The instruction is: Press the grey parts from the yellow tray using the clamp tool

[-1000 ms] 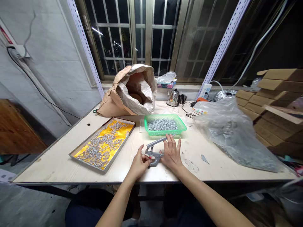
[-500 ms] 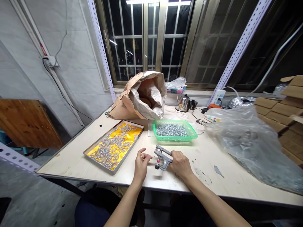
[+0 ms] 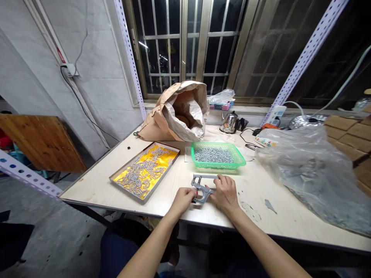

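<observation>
My right hand [image 3: 227, 193] is wrapped round the handles of grey metal snap pliers [image 3: 204, 196], which have a coil spring and a red part at the jaw end. Its handles stand apart. Fingers of my left hand [image 3: 182, 200] are pinched together against the jaw end; whatever they hold is too small or hidden to name. Beyond the pliers sits a green plastic basket [image 3: 222, 166] of small silvery metal pieces [image 3: 213, 154]. To the left lies a shallow tray [image 3: 129, 195] with a yellow lining, strewn with small spring-like grey parts [image 3: 145, 172].
A large open paper sack [image 3: 162, 123] stands at the back of the table [image 3: 92, 189]. A steel kettle [image 3: 229, 122] is near the window. On the right are a big clear plastic bag [image 3: 301, 170], stacked cardboard boxes [image 3: 353, 135] and a grey scrap [image 3: 270, 206].
My left hand has moved right and closed at the pliers' jaw end. The pliers' handles have spread wider in my right hand. The view has shifted slightly.
</observation>
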Motion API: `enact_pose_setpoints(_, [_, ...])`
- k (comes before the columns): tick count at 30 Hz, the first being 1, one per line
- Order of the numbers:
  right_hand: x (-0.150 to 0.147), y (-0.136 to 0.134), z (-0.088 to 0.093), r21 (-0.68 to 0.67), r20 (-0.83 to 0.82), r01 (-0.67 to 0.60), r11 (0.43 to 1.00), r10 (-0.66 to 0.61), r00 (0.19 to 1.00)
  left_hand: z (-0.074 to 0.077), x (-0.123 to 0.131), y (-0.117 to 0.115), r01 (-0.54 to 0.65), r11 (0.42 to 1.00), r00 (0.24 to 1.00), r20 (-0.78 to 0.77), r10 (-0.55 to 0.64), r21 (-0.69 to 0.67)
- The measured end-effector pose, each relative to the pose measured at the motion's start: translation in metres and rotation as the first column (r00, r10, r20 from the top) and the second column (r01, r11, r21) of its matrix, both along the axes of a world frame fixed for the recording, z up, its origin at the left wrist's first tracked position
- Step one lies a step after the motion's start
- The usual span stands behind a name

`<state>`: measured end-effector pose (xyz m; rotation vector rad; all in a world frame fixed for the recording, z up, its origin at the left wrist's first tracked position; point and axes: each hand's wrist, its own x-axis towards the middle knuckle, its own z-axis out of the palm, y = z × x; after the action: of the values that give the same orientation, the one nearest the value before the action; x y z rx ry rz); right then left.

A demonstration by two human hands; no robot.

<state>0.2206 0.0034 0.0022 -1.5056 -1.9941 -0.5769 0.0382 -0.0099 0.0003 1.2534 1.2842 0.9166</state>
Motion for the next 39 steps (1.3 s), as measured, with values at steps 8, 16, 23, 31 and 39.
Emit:
enact_pose_setpoints(8, [0.000, 0.003, -0.005, 0.031, -0.084, 0.020, 0.999, -0.018, 0.996, 0.004, 0.008, 0.004, -0.086, 0.994, 0.994, -0.064, 0.090, 0.064])
enact_pose_setpoints(16, [0.009, 0.008, -0.010, 0.010, -0.099, 0.069, 0.998, -0.067, 0.993, 0.026, -0.003, 0.022, -0.380, 0.889, 0.921, 0.019, 0.389, 0.256])
enact_pose_setpoints(23, [0.012, 0.009, -0.015, -0.019, -0.049, 0.055, 0.998, -0.056, 0.997, 0.085, 0.025, 0.127, -0.170, 0.864, 0.936, -0.198, 0.292, 0.474])
enact_pose_setpoints(31, [0.015, 0.013, -0.020, -0.069, -0.054, 0.036, 0.997, -0.040, 0.998, 0.073, -0.086, 0.159, -0.316, 0.876, 0.708, -0.524, 0.473, 0.364])
enact_pose_setpoints(39, [0.011, 0.011, -0.019, -0.103, -0.027, 0.010, 0.995, -0.012, 1.000, 0.079, -0.143, 0.157, -0.290, 0.910, 0.802, -0.444, 0.399, 0.295])
